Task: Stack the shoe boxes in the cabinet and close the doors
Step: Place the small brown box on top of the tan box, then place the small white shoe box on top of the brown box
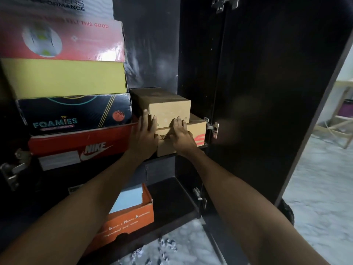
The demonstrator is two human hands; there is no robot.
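Note:
A small plain brown box sits on top of a larger brown box with a red logo, on the right side of the dark cabinet's shelf. My left hand presses with straight fingers against the front left corner of the small box. My right hand rests on the small box's lower front edge, fingers bent over the seam between the two boxes. To the left stands a stack: a red Nike box, a black Foamies box, a yellow box, a red box.
On the lower shelf lies an orange box with its lid off. The right cabinet door stands wide open, hinges showing. A left door hinge is at the left edge. Beyond are a pale marbled floor and a wooden frame.

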